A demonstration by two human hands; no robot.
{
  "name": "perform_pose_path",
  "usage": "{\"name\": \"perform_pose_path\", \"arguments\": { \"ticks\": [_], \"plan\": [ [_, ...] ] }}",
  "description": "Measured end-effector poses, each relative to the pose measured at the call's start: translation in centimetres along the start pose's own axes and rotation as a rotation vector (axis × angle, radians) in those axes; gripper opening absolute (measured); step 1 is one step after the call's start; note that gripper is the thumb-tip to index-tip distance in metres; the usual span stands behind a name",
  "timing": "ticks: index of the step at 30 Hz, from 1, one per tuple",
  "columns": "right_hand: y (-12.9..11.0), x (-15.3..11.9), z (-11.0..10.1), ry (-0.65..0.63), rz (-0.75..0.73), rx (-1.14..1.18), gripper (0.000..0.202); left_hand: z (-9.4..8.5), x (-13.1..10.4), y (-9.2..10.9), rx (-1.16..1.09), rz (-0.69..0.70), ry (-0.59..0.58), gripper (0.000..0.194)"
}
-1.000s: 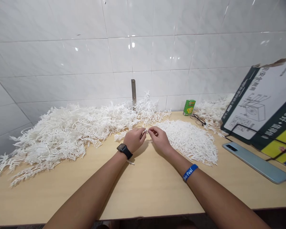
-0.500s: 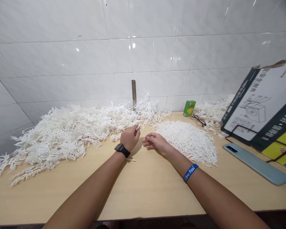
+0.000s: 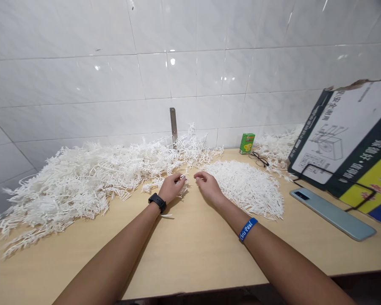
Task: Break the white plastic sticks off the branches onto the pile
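My left hand [image 3: 172,188] is closed around a white branched plastic piece [image 3: 183,190], whose thin tips stick out past the fingers. Just to the right, my right hand [image 3: 208,186] faces it with curled fingers, thumb and forefinger close together. Anything between those fingertips is too small to make out. A gap separates the two hands. Behind and left of my left hand spreads a large tangled heap of white branched plastic pieces [image 3: 82,182]. A pile of short loose white sticks [image 3: 250,188] lies beside my right wrist. One white stick [image 3: 167,216] lies near the watch on my left wrist.
A green small box [image 3: 247,144] and eyeglasses [image 3: 259,159] are near the tiled wall. More white branched pieces [image 3: 277,148] lie behind them. At the right are a phone [image 3: 333,215], a printed carton [image 3: 346,148] and a black wire stand [image 3: 339,178]. A metal bracket [image 3: 173,125] stands against the wall.
My left hand has turned, and more of the branched piece shows below its fingers. My right hand's fingers have curled in from a looser spread. The whole view has shifted slightly.
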State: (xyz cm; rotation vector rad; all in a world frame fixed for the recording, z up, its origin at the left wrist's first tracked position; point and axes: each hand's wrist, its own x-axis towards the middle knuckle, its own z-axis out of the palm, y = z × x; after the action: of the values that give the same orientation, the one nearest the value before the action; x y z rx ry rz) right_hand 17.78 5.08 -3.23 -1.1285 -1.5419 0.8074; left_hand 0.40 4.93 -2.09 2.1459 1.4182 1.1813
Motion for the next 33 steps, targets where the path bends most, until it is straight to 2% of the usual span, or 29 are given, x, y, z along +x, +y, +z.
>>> {"name": "perform_pose_path", "arguments": {
  "ticks": [5,9,16,22,26,29,33],
  "plan": [
    [-1.3,-0.8,-0.1,-0.084,-0.023,-0.141,0.019,0.0,0.1,0.3,-0.129,-0.044,-0.087,0.028],
    [-1.4,-0.8,-0.1,-0.136,-0.051,-0.194,0.017,-0.1,0.0,0.8,-0.208,-0.075,-0.141,0.030],
    [-0.9,-0.7,-0.1,-0.147,-0.057,-0.255,0.015,-0.1,0.0,1.0,-0.230,-0.054,-0.154,0.028],
    [-0.9,-0.7,-0.1,-0.180,-0.086,-0.301,0.013,0.2,-0.1,0.8,-0.226,-0.115,-0.120,0.024],
    [-1.3,-0.9,0.0,-0.203,-0.133,-0.310,0.012,0.2,0.2,-0.1,-0.221,-0.191,-0.001,0.021],
    [-1.3,-0.9,0.0,-0.146,-0.168,-0.334,0.012,-0.1,0.4,-0.6,-0.234,-0.259,0.093,0.026],
    [-0.7,-0.4,-0.7,0.030,-0.127,-0.404,0.014,-0.4,0.3,-0.1,-0.282,-0.274,0.051,0.032]
  ]
}}
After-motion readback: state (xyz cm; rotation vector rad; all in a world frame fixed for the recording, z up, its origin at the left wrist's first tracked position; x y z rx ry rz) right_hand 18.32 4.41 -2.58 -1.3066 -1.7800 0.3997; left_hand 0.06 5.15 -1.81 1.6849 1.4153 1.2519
